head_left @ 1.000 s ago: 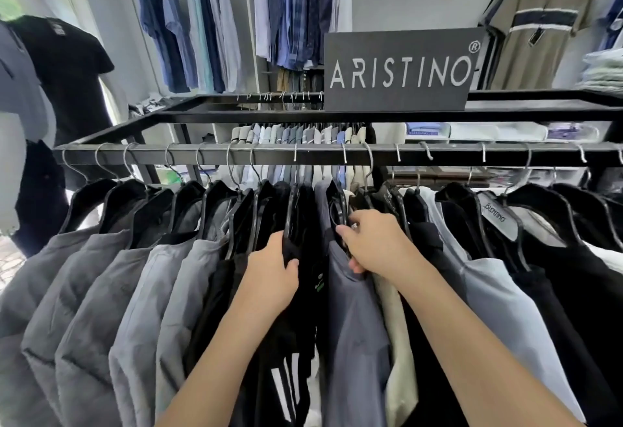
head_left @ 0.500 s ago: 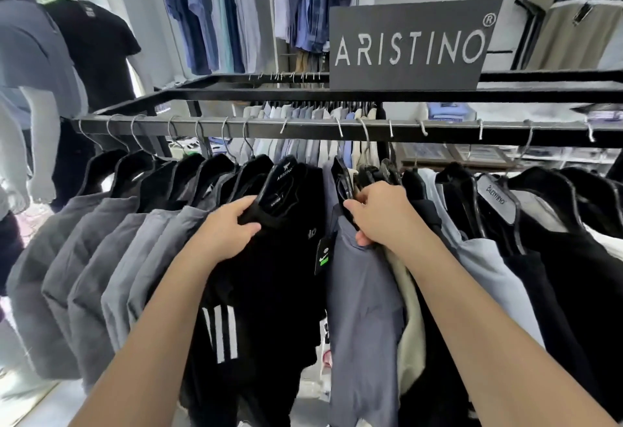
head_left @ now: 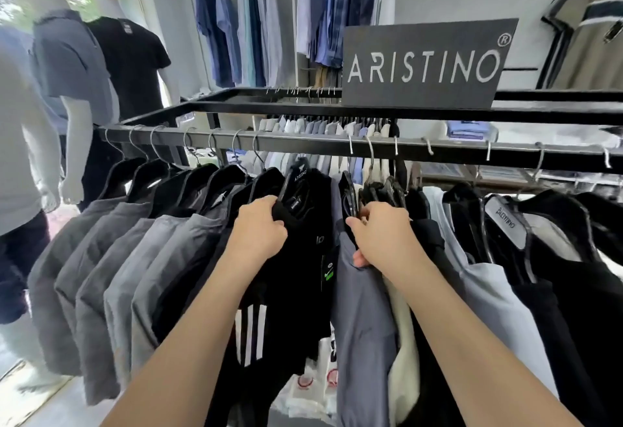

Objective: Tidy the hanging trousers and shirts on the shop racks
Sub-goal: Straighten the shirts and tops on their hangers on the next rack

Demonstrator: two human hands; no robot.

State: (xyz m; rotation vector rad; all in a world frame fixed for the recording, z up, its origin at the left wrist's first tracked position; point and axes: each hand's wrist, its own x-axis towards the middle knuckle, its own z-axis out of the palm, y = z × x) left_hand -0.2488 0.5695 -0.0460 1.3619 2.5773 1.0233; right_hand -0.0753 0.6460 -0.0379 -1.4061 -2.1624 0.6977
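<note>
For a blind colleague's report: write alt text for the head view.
Two bare hands part shirts on a black shop rail: the left hand grips a black shirt, the right hand a grey-blue one. Behind stands an ARISTINO sign.

shirts (head_left: 141,258) on rail (head_left: 303,145), sign (head_left: 424,64) behind

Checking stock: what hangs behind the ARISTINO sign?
Blue and checked shirts hang on the wall above the sign, tan garments at its left edge. Whatever hangs directly behind is covered.
</note>
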